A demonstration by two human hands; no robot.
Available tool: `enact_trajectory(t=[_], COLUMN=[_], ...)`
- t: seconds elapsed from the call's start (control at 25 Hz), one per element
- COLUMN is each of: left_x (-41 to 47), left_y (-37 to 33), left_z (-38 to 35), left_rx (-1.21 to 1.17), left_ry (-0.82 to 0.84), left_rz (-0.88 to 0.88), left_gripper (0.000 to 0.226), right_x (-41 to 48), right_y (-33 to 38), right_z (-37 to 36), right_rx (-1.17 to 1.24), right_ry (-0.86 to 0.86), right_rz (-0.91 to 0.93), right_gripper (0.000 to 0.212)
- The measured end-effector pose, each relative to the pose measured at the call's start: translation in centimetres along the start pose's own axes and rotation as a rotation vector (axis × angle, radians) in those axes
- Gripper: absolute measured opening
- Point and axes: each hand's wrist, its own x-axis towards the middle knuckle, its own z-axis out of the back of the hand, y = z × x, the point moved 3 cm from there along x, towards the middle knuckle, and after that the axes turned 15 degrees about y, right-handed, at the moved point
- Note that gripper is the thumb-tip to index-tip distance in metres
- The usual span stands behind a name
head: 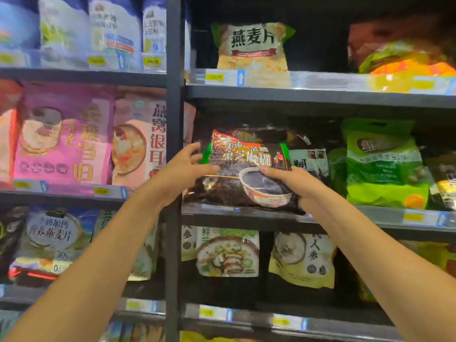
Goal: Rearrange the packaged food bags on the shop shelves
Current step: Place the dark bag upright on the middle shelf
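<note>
A dark black-sesame bag (pixel 241 166) with a bowl picture stands tilted at the left end of the middle right shelf (pixel 370 215). My left hand (pixel 180 169) grips its left edge, thumb across the front. My right hand (pixel 293 186) holds its lower right corner, fingers over the front. More dark bags (pixel 306 154) stand behind it to the right. A green bag (pixel 382 164) stands further right on the same shelf.
A dark upright post (pixel 174 144) splits the shelving. Pink bags (pixel 64 134) fill the left middle shelf. An oatmeal bag (pixel 254 50) and an orange bag (pixel 407 67) sit on the upper right shelf. Pale bags (pixel 227 250) stand on the shelf below.
</note>
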Motion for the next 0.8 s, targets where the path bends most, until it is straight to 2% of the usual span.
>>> enact_trajectory(t=[0.08,0.24,0.4,0.44,0.6,0.68,0.8], left_x=[0.4,0.7,1.6,1.8,2.8,3.2,3.5], left_y=[0.0,-0.1,0.7,1.2,2.6,2.8,2.9], left_z=[0.6,0.2,-0.8,-0.8,-1.0,-1.2,-1.4], left_rx=[0.164,0.484,0.597,0.618,0.754,0.799,0.815], left_ry=[-0.018,-0.029,-0.04,-0.036,-0.043,-0.082,-0.109], left_rz=[-0.045,-0.104,-0.094,-0.072,-0.002,0.016,0.054], left_gripper=[0.085,0.069,0.063,0.062,0.052,0.046,0.029], right_x=[1.8,5.6,8.8,9.2,9.6,9.5,9.0], right_y=[0.5,1.4,-0.1,-0.8,-2.2,-1.9,-1.5], right_z=[0.0,-0.2,-0.2,-0.1,-0.2,0.1,1.1], right_rx=[0.005,-0.038,-0.109,-0.131,-0.139,-0.289,-0.652], right_ry=[-0.008,0.004,-0.005,0.004,0.153,0.22,0.305], right_rz=[0.016,0.047,0.009,-0.009,-0.091,-0.101,-0.128], right_gripper=[0.027,0.029,0.06,0.061,0.037,0.037,0.05])
